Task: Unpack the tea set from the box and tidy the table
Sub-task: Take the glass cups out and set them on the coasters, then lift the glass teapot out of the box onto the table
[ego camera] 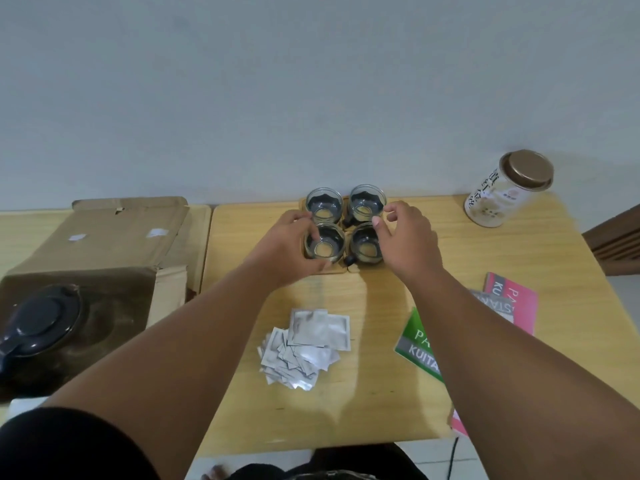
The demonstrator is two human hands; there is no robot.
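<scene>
1. The whole thing turned on the four glass cups (367, 204), standing upright in a tight two-by-two square on the table (485, 258). They sat straight ahead of both hands, so neither arm really had the shorter reach. A square block like that has no real long axis.
2. The left hand (291, 244) was on the cluster's left side, fingers curled round the near-left cup (325, 245), so I'd call that a proper grip.
3. The right hand (405, 237) was hard against the cluster's right side. Its thumb poked in between the near-right cup (365, 245) and the far-right one, and its fingers were curled. Honestly I couldn't tell if it was pinching a rim or only touching.
4. Left of the cluster was the open cardboard box (104, 244), with a dark-lidded pot (38, 320) inside, so by my reckoning the unpacking wasn't done.
5. Nearer the person than the cluster lay a heap of foil sachets (304, 348). To its right stood a tin (509, 188), and nearer than that lay a pink booklet (512, 303).
6. Hard to make out:
   - The hands covered the cups' outer walls.
   - The wooden base (332, 270) under them could have been one tray or separate coasters.
   - The right forearm cut across a green booklet (415, 344).
</scene>
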